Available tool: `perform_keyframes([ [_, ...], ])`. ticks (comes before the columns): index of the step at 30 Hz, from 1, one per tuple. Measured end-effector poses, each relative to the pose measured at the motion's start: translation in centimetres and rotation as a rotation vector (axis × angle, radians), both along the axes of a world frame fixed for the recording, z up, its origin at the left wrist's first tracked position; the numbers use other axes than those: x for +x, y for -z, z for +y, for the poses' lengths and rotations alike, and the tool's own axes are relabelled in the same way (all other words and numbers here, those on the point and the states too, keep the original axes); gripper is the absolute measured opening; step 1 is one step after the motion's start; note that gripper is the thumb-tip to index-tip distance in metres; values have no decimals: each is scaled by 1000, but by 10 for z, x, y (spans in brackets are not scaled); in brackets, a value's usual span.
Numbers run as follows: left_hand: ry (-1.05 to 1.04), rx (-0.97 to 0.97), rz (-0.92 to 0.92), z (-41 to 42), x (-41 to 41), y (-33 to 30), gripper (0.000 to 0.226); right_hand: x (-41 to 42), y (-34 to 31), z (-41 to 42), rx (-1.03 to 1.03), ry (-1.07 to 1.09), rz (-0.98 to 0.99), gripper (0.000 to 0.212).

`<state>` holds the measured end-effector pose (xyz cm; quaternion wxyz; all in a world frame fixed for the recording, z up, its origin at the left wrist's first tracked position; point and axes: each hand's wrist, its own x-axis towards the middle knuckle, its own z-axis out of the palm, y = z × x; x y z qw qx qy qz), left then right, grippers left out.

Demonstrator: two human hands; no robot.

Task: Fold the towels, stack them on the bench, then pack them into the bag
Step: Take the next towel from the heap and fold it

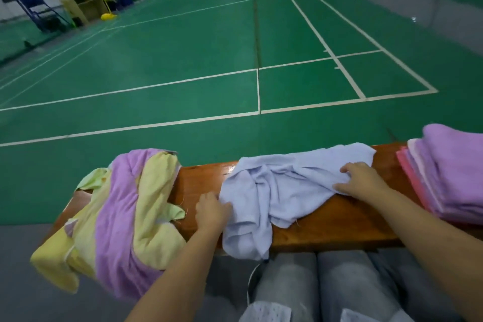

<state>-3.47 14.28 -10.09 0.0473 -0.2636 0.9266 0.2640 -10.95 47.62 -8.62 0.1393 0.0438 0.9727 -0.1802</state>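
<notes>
A crumpled pale blue towel (pixel 277 185) lies across the middle of the wooden bench (pixel 339 225), one end hanging over the near edge. My left hand (pixel 211 213) grips its left edge. My right hand (pixel 362 181) pinches its right part, fingers curled into the cloth. A loose heap of unfolded yellow and purple towels (pixel 122 219) drapes over the bench's left end. A stack of folded purple and pink towels (pixel 449 178) sits at the bench's right end.
Beyond the bench stretches a green badminton court floor (pixel 183 60) with white lines. Yellow net-post bases (pixel 108 16) stand far off. My knees in grey trousers (pixel 313 282) are close under the bench's near edge.
</notes>
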Motion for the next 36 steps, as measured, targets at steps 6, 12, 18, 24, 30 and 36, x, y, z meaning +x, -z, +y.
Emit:
perform_keyframes([
  [6,-66,63,11,1,13,-1,25,10,1,-10,62,56,168,23],
  [12,-92,283,254,15,15,-37,26,14,-41,-37,-265,101,286,14],
  [18,184,520,458,53,22,-98,38,25,-93,-85,-622,-50,303,16],
  [24,203,565,367,65,37,-90,19,25,-40,-83,-470,54,137,36],
  [30,174,564,280,68,49,-69,24,58,-15,-75,-449,67,359,25],
  [36,194,601,285,70,51,-68,23,92,13,-93,-566,80,336,22],
])
